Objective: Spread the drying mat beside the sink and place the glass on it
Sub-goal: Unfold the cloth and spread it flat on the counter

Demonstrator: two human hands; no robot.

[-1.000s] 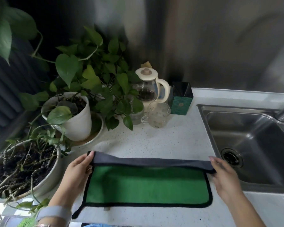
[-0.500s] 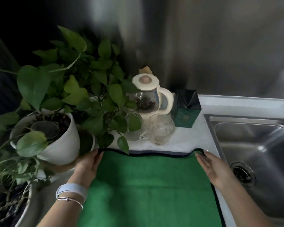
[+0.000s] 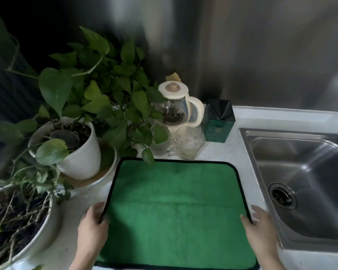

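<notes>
Now both hands (left (image 3: 93,228), right (image 3: 259,229)) grip mat (image 3: 176,207) side edges, pinched, palms down.

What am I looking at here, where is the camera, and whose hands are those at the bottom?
There is no machine here. A person wears a wide-angle camera on the head, so you look forward and down at their own two bare hands.

On the white counter lies a green drying mat with a black edge, spread flat next to the steel sink. The left hand pinches the mat's left edge, and the right hand rests at its right edge.

Behind the mat stand a clear glass, a ribbed glass cup, a glass kettle with a cream lid, and a dark green box. Potted plants fill the left side. The glass is not on the mat yet.
</notes>
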